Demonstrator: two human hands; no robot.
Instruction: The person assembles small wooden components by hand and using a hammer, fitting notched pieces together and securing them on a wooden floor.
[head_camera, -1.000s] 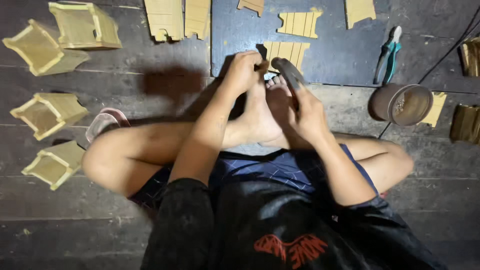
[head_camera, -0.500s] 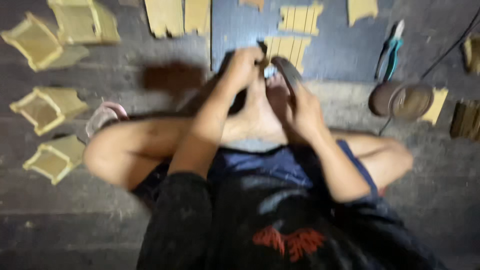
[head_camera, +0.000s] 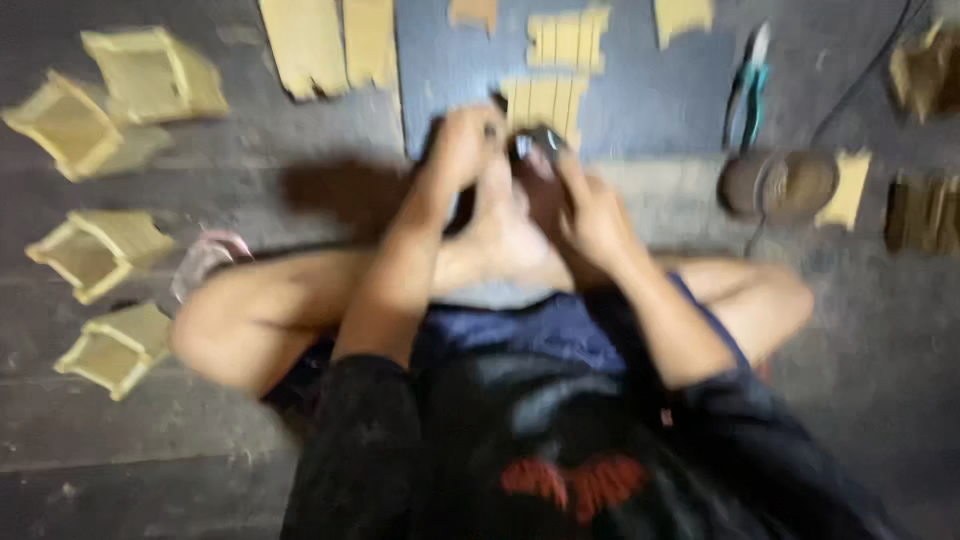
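At upper centre, the left hand (head_camera: 462, 142) and right hand (head_camera: 590, 205) met around a small dark tool (head_camera: 535, 142); blur hid their grips.

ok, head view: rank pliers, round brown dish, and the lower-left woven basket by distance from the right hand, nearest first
1. Round brown dish, just right of the right hand.
2. Pliers, up and right, near the dish; close to call.
3. Lower-left woven basket, far left across the legs.
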